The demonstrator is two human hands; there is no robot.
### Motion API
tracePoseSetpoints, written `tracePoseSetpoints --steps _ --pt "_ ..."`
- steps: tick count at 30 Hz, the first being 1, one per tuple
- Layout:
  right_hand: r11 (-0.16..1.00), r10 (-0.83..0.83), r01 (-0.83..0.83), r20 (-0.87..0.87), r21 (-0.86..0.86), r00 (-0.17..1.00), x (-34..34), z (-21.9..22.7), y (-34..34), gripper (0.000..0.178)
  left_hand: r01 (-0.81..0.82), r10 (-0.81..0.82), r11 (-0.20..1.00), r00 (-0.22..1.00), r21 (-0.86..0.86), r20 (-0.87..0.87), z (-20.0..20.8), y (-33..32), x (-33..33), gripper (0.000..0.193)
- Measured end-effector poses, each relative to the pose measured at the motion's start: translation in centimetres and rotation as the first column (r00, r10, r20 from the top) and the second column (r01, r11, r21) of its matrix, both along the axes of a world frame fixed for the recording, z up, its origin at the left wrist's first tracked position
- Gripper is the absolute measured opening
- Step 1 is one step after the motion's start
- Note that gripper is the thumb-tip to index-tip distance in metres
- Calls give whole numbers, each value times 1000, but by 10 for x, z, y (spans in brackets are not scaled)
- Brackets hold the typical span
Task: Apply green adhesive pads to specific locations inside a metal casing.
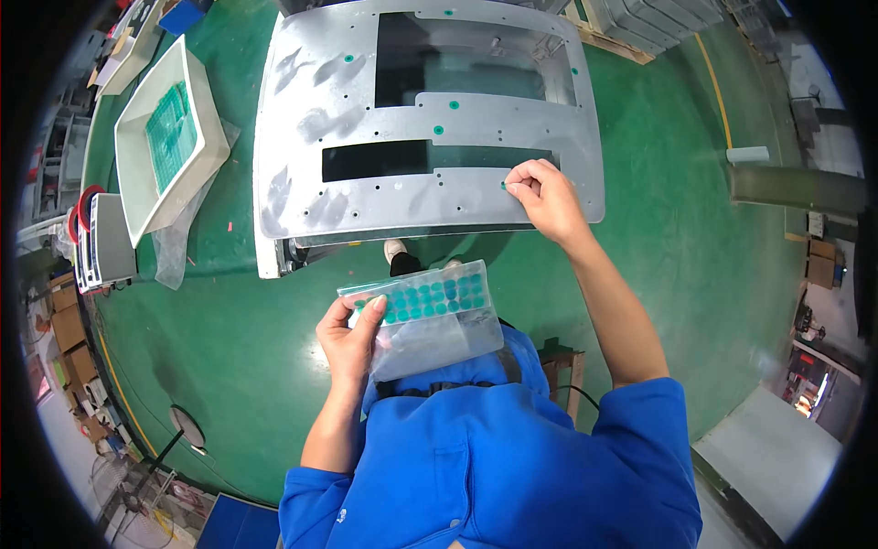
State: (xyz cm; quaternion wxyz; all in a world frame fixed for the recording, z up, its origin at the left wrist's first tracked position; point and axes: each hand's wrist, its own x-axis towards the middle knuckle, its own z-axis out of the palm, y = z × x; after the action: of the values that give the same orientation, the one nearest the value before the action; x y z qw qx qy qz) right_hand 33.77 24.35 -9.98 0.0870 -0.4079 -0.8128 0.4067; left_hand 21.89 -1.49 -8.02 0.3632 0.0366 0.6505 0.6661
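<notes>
My left hand (350,337) holds a clear plastic bag (430,322) with a sheet of round green stickers (428,299) in front of my chest. My right hand (546,197) reaches forward, its pinched fingertips pressing on the lower right part of a large grey metal panel (366,110). The panel has rectangular cutouts, many small holes and several green dots stuck on it. It lies flat on a stand above the green floor.
A white tray (137,156) holding green sheets stands at the left of the panel, with clear plastic under it. Cardboard boxes and shelves line the left edge. Wooden pallets are at the top right, a grey bench at the lower right.
</notes>
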Motion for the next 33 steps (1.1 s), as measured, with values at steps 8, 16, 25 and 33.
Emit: tracePoseSetpoints --steps 8,16,25,33 --pt "1000 -12 11 53 12 999 -3 -6 4 8 13 -14 1000 999 -25 -42 -9 -2 1 9" --pt "998 -33 27 102 55 994 -8 0 0 7 29 -29 1000 999 -5 -40 -10 0 -2 10" --pt "996 -37 29 88 84 995 -8 0 -1 5 49 -49 999 999 -7 -13 -8 1 -2 10" --pt "995 -18 29 119 -93 993 -11 -3 22 24 48 -50 999 996 -25 -70 -7 -2 -7 10"
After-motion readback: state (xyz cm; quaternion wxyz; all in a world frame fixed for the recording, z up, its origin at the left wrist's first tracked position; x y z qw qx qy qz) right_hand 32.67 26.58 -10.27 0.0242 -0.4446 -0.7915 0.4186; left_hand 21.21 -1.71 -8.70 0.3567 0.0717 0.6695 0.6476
